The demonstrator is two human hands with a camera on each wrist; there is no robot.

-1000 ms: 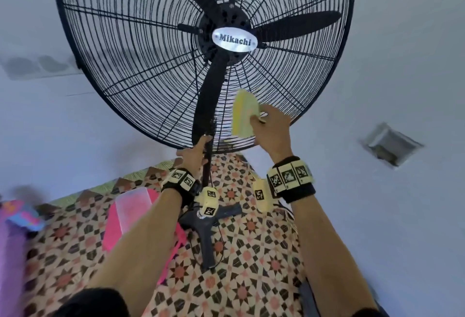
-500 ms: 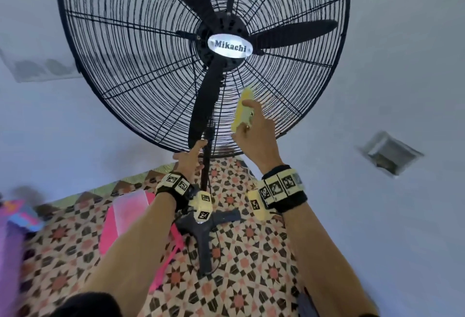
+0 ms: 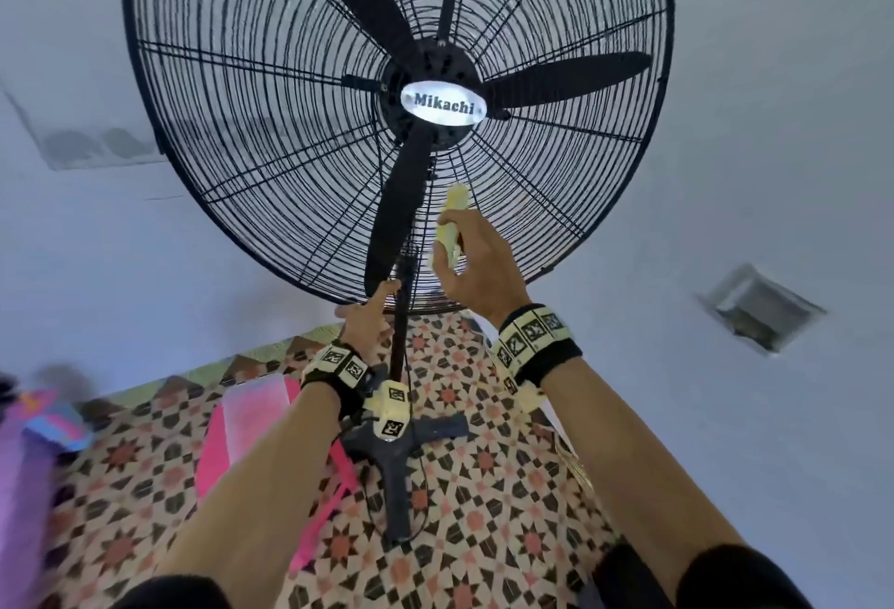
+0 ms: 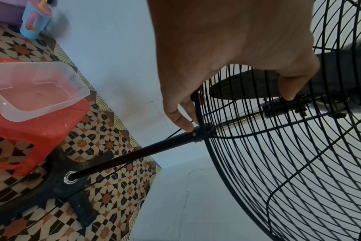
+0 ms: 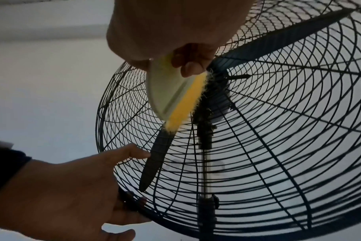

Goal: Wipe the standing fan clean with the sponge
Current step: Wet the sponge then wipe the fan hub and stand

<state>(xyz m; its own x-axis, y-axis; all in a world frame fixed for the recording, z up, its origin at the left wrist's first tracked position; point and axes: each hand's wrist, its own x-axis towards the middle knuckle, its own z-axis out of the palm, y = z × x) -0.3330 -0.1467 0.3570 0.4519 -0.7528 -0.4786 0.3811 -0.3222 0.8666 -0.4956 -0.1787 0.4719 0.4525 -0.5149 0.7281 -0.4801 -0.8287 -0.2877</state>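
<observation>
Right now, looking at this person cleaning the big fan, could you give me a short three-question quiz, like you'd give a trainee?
1. True or false: the right hand holds the sponge against the fan's wire grille.
2. Multiple choice: where is the left hand? A) on the fan's base B) at the grille's bottom rim, beside the pole C) on the Mikachi badge
3. Fill in: the clear plastic tub sits on a ____ stool.

Key: 1 true; 2 B; 3 red.
</observation>
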